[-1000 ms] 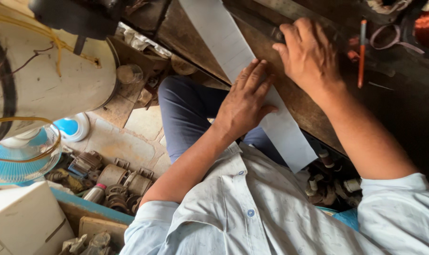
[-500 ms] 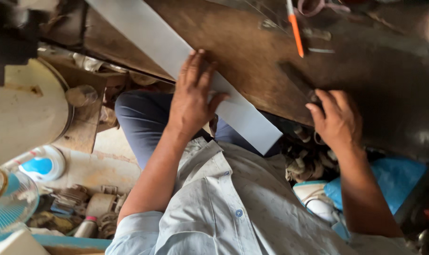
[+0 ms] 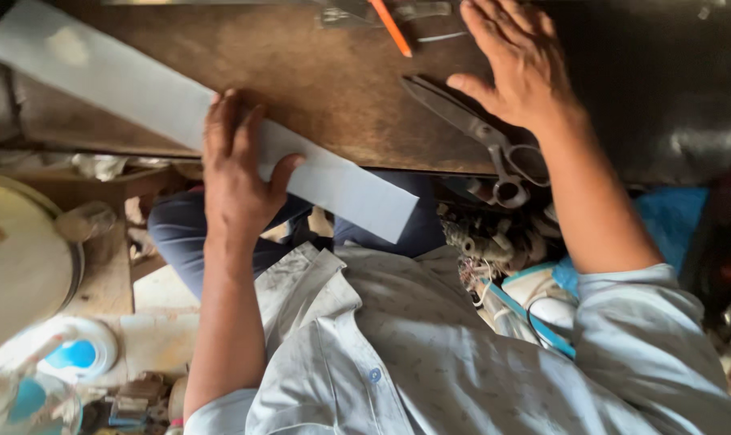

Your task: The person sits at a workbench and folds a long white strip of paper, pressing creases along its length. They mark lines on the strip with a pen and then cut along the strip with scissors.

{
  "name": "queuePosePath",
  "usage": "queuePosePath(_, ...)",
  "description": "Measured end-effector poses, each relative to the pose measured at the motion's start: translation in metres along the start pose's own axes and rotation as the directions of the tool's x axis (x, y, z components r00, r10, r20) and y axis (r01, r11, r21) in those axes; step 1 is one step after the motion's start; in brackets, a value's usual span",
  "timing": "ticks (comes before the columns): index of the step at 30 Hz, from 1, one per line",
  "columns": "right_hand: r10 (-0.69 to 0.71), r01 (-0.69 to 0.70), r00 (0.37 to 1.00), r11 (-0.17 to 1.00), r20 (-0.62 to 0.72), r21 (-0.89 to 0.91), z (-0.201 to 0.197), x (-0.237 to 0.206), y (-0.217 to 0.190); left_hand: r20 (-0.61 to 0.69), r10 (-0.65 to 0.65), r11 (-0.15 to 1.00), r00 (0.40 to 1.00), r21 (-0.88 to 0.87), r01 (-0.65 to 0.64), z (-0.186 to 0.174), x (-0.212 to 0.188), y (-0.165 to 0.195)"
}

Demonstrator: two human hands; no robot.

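From the head camera I look down on a dark brown wooden desk that fills the top of the view. A long pale grey strip of sheet material lies slanted across it, running from about ten o'clock down towards the centre, with its lower end hanging past the desk's near edge over the lap.

The left hand lies flat on the strip at about nine o'clock from centre; its grip is open, fingers stretched along the sheet and thumb spread to the side, pressing down rather than clasping anything.

The right hand sits at about one o'clock, palm down with fingers spread; its grip is open too and holds nothing. Its thumb is just beside the blades of a pair of large dark metal scissors, which lie on the desk with the loop handles pointing towards the near edge at about three o'clock.

An orange pencil lies at twelve o'clock, near the right hand's fingers. I cannot tell whether the thumb actually touches the scissors.
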State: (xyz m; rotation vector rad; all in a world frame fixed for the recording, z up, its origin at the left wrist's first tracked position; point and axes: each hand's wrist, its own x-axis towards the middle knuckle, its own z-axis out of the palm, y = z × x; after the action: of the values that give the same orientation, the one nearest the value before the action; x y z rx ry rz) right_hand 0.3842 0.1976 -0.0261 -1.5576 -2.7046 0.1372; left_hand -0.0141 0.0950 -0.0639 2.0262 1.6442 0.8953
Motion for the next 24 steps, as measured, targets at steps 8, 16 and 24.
queuePosePath(8,0.066,-0.075,0.994,0.992,0.087,0.104,0.009,-0.024,0.043,0.010,-0.017,1.000,1.000,0.018,0.016,0.000,0.004,0.008)
queuePosePath(16,0.176,-0.173,0.984,0.971,-0.001,0.164,-0.008,-0.106,0.081,0.044,-0.029,0.999,0.999,0.029,0.027,0.001,0.006,0.010)
queuePosePath(24,0.241,-0.192,0.916,0.965,-0.322,0.177,-0.021,-0.132,-0.032,0.090,0.017,0.993,0.996,-0.121,-0.006,0.012,0.013,0.024)
